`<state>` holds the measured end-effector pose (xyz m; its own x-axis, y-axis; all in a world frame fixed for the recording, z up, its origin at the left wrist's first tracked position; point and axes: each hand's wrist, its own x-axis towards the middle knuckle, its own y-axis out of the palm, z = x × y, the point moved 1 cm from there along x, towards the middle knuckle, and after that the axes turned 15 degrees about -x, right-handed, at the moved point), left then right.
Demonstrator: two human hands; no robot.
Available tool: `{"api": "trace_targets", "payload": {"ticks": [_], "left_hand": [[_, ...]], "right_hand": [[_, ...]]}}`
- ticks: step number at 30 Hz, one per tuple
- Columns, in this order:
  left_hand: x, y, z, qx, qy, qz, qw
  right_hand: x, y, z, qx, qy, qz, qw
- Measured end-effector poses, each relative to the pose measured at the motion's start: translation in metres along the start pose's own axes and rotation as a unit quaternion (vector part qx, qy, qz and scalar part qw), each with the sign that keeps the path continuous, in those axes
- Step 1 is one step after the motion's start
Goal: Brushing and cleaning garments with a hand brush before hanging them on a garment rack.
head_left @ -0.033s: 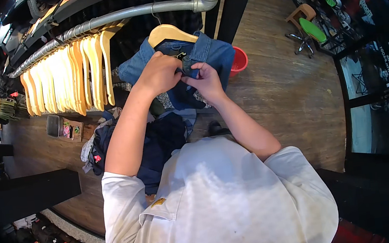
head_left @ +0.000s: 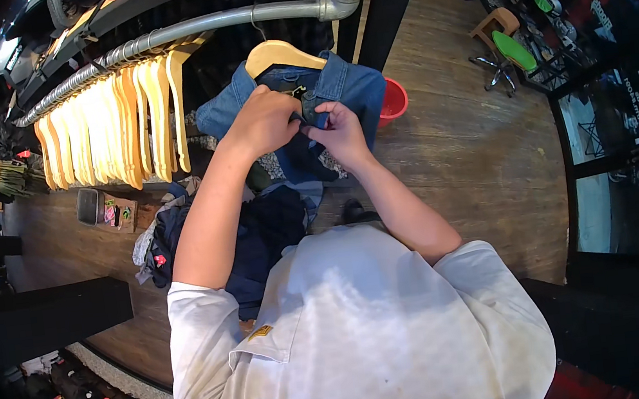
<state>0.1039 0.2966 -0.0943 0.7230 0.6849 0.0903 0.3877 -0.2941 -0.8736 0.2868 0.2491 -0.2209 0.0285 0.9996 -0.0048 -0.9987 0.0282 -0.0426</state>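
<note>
A blue denim shirt (head_left: 358,89) hangs on a pale wooden hanger (head_left: 281,52), which hooks over a grey metal pipe rail (head_left: 236,18). Both my hands are at the upper front of the shirt, just below its open collar. My left hand (head_left: 267,120) is closed on the shirt's front edge, knuckles up. Facing it, my right hand (head_left: 340,134) pinches the opposite front edge between thumb and fingers. The fingertips of the two hands nearly meet. Whatever small part lies between them, such as a button, is hidden by the fingers.
Several bare wooden hangers (head_left: 110,129) crowd the rail on the left. Dark clothes (head_left: 256,230) lie heaped below my left arm. A red bucket (head_left: 393,102) stands right of the shirt. Farther off are a green-backed chair (head_left: 513,50) and a grey bin (head_left: 88,206).
The denim shirt and its hanger have shifted very slightly to the right. My hands keep nearly the same place and the same hold on the shirt front.
</note>
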Motion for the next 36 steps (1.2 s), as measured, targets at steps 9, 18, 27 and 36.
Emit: {"api": "trace_targets", "payload": {"ticks": [9, 18, 27, 36], "left_hand": [[-0.011, -0.012, 0.013, 0.089, 0.041, -0.044, 0.994], [-0.017, -0.029, 0.001, -0.005, 0.044, -0.015, 0.999], [-0.006, -0.023, 0.002, -0.083, 0.033, -0.070, 0.994], [-0.007, -0.019, -0.012, -0.115, -0.007, -0.091, 0.989]], "right_hand": [[-0.001, -0.016, -0.014, -0.010, -0.010, -0.117, 0.993], [-0.015, -0.010, 0.012, -0.147, -0.069, -0.193, 0.968], [-0.021, 0.013, 0.039, -0.143, -0.165, -0.161, 0.963], [-0.018, 0.009, 0.044, -0.112, -0.161, -0.134, 0.971]]}}
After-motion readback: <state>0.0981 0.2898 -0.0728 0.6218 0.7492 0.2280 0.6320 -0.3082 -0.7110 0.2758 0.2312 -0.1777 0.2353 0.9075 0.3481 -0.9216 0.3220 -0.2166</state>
